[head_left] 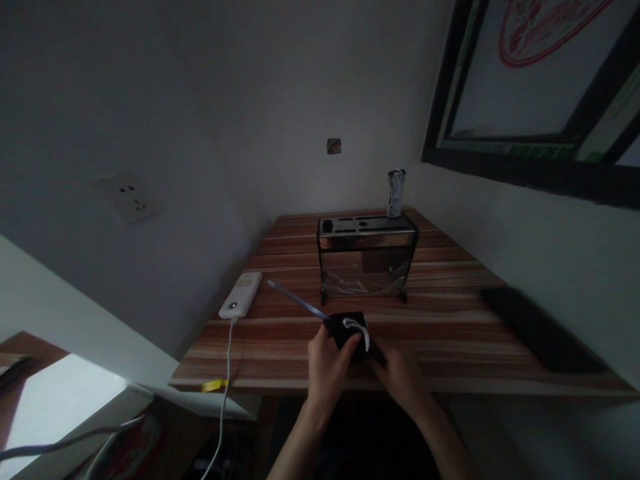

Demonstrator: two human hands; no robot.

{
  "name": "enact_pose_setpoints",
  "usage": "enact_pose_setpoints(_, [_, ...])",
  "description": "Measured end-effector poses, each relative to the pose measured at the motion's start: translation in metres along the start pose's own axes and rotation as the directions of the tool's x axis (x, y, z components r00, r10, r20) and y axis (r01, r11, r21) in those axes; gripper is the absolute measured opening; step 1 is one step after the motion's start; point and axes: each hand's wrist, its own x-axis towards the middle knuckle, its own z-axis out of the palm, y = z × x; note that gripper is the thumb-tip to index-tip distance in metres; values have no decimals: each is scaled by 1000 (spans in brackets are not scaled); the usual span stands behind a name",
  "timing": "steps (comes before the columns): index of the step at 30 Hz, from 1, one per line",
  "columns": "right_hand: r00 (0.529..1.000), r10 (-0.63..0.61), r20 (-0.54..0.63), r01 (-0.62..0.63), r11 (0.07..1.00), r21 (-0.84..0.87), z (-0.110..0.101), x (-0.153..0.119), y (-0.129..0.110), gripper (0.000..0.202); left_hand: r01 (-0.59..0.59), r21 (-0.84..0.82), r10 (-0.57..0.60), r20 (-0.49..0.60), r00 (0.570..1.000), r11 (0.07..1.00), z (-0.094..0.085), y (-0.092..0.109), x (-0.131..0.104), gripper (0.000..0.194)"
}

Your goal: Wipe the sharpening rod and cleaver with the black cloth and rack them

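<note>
One striped table (445, 283) is stretching left, right and forward of one slotted rack (367, 241), its front edge running beneath the wrists, wood showing for moving. One flat black slab (540, 330) is lying right of the rack. Before the rack, two hands are meeting: the left hand (325, 367) is pinching one black cloth (341, 332); the right hand (403, 377) is curling its fingers, grip impossible to tell. One metal strip (299, 299) is jutting from the cloth, its tip reaching left of the rack.
</note>
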Motion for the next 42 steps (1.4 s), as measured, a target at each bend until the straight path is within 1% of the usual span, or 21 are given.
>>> enact_pose_setpoints(3, [1000,-6,-10,6,1000,6,1,0,0,33,-4,22,4,-1,1000,1000,-3,2,2,24])
enact_pose_setpoints(7, [1000,-13,-15,13,1000,21,2,0,1,29,2,63,0,-30,1000,998,-11,9,10,22])
enact_pose_setpoints(11, [1000,-25,-17,25,999,38,2,1,1,27,-7,34,10,-86,996,999,-23,15,19,24])
enact_pose_setpoints(14, [1000,-12,-28,13,1000,11,2,1,1,24,-12,2,12,-117,993,1000,-32,15,24,26])
enact_pose_setpoints(19, [1000,-6,-14,6,1000,-30,2,0,1,23,-15,-36,9,-181,983,999,-44,19,34,30])
enact_pose_setpoints(26, [999,-16,-37,15,1000,-6,3,0,1,22,-84,-96,52,-291,955,992,-64,33,52,31])
enact_pose_setpoints(29, [999,-1,-32,0,1000,-28,2,0,-1,20,-125,-100,81,-362,929,987,-74,41,61,31])
enact_pose_setpoints(31, [1000,-9,-26,8,999,-40,1,1,-1,20,-146,-100,92,-414,906,984,-79,46,66,30])
enact_pose_setpoints(33, [999,-22,-26,21,999,-42,2,1,-1,20,-165,-100,104,-443,891,981,-83,50,68,30])
enact_pose_setpoints(36, [999,-13,-33,12,999,-36,3,0,0,21,-175,-115,109,-435,894,978,-84,51,68,30])
enact_pose_setpoints(42, [999,-14,-29,13,1000,-21,4,-1,4,22,-142,-99,88,-421,903,985,-84,44,66,29])
